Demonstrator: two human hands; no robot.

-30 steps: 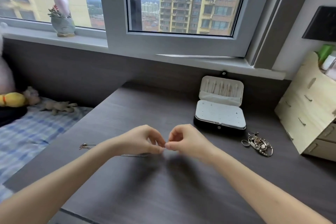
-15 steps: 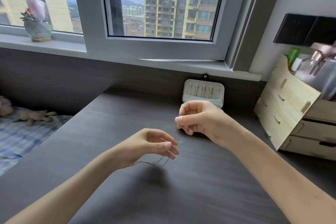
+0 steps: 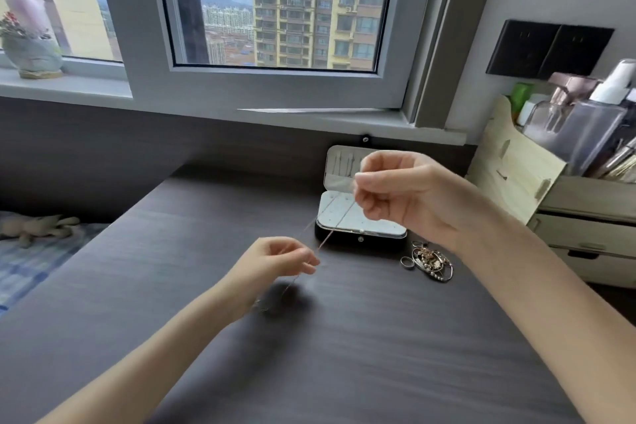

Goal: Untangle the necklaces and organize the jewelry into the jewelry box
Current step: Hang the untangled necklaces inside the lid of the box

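The fingers (image 3: 367,183) of the right hand (image 3: 409,198) are curled in, thumb and forefinger pinching one end of a thin necklace chain (image 3: 335,225). The hand is raised above the counter (image 3: 344,361), in front of the jewelry box (image 3: 361,239). The fingers (image 3: 305,259) of the left hand (image 3: 275,262) are also curled and pinch the same chain lower down and nearer the person. Between the two hands the chain runs in a straight slanted line, passing in front of the box's white insert. Below the left hand the rest of the chain hangs down towards the counter; its lowest part is blurred, so whether it touches the surface cannot be told.

The jewelry box is open at the back of the counter, its black base lying flat and its pale lid standing upright against the dark back panel; thin pieces show inside the lid, too small to name. Just beside the box's right front corner lies a tangled heap of jewelry (image 3: 430,260), with a ring (image 3: 407,262) at its left edge.

To the right stands a wooden drawer organizer (image 3: 516,179) with bottles (image 3: 581,127) on top, below black wall sockets (image 3: 550,48). Behind the counter is a window (image 3: 275,10) facing tall apartment blocks, and on the sill to the left stands a pot (image 3: 32,53). At the far left is a bed (image 3: 31,262) with a checked sheet and a plush toy (image 3: 34,227) on it.
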